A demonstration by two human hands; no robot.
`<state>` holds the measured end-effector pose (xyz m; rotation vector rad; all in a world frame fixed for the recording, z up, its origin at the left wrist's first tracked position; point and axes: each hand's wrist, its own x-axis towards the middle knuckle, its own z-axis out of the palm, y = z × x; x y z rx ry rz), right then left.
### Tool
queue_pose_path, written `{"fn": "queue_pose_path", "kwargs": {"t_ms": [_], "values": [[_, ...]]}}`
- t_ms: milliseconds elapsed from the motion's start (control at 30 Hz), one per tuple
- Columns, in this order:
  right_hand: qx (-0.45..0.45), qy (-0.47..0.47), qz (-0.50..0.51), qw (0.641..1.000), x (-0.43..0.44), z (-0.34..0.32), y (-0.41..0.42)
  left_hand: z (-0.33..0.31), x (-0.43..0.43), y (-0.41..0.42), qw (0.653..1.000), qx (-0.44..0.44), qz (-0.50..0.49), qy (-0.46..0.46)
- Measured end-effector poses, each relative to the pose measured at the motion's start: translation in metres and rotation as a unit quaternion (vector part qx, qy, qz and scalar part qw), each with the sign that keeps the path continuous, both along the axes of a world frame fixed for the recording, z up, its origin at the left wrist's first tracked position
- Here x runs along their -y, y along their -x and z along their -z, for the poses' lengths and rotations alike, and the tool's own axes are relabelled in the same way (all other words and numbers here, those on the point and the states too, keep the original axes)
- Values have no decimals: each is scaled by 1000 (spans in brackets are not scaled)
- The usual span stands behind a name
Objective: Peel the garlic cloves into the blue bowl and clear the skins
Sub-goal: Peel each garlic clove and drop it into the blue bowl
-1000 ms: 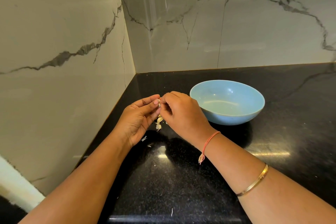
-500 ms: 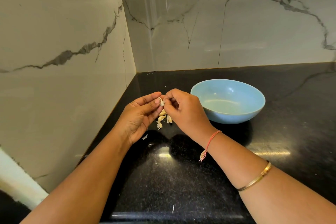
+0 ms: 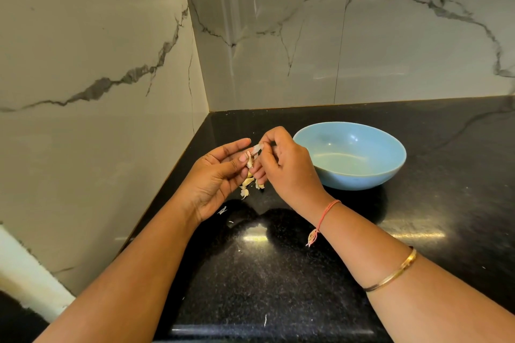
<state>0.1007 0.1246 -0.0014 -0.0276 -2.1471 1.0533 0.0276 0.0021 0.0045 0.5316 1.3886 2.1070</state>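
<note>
**Head view – clove mid-peel beside the bowl**

Left hand (image 3: 214, 178) is palm-up, its grip pinched on a garlic clove (image 3: 250, 162) between thumb and fingers. The clove is mostly covered by fingertips, so how much skin remains on it cannot be told. Right hand (image 3: 288, 172) has its thumb and forefinger clamped on a pale strip of skin (image 3: 257, 147) standing off the clove's top.

Both hands are above the black surface (image 3: 278, 273), just left of the blue bowl (image 3: 362, 178) and apart from it.

Loose cloves (image 3: 248, 183) lie on the surface under the hands, partly hidden – count unreadable. Small skin flakes (image 3: 222, 210) lie near the left wrist.

The right forearm carries a red thread (image 3: 326, 214) and a gold bangle (image 3: 393, 276). Both forearms are cut off at the bottom edge.
</note>
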Motion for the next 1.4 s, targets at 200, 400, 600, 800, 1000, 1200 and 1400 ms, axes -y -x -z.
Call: {"fn": "queue_pose_path", "kwargs": {"t_ms": [200,400,600,800,1000,1200,1400], "values": [[4,66,21,998,0,0,1,0,-1,5,998,27,-38,-33],[67,-21,57,996,-1,6,1,1,0,8,995,52,-52,-67],[37,-15,40,998,1,3,0,3,-1,8,995,54,-46,-71],[21,-29,24,999,5,1,0,3,-3,7,995,51,-45,-73],[24,-24,32,999,4,1,0,2,-4,5,997,31,-46,-60],[26,-56,49,997,7,1,1,3,-5,4,997,27,-49,-56],[-24,-206,94,974,11,0,1,3,-6,5,996,39,-61,-56]]}}
